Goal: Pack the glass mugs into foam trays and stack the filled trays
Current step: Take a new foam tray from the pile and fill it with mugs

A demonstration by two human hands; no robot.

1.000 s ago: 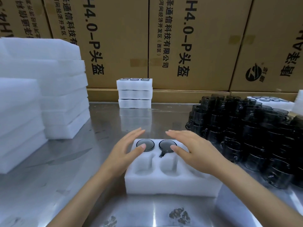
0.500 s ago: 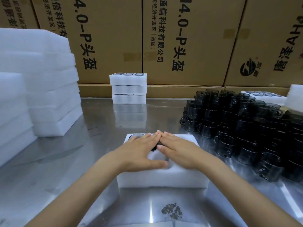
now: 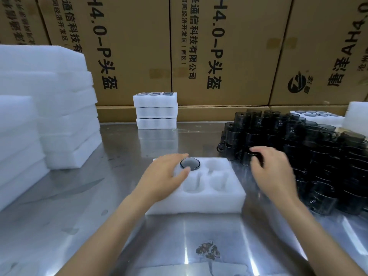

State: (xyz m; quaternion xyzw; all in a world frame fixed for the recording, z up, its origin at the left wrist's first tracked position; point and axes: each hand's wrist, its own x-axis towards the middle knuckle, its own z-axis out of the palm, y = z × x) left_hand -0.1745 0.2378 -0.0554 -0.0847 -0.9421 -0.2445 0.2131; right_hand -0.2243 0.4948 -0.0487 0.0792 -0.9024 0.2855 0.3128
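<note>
A white foam tray (image 3: 199,202) lies on the steel table in front of me. One dark glass mug (image 3: 190,163) sits in a far pocket, and three pockets beside and before it show empty. My left hand (image 3: 165,176) rests flat on the tray's left part, thumb next to that mug, and hides what lies beneath it. My right hand (image 3: 272,172), blurred, is at the near-left edge of the pile of dark glass mugs (image 3: 318,156), with its fingers curled round the top of one mug (image 3: 248,159).
Three filled trays (image 3: 155,111) are stacked at the table's back. Tall stacks of white foam (image 3: 59,108) stand at the left. Another filled tray (image 3: 318,116) and foam pieces sit behind the mug pile. Cardboard boxes (image 3: 229,46) wall off the back.
Both hands were pressing together on the tray's far pockets. The right hand has swung right to the mug pile, while the left stayed on the tray. The view shifted slightly.
</note>
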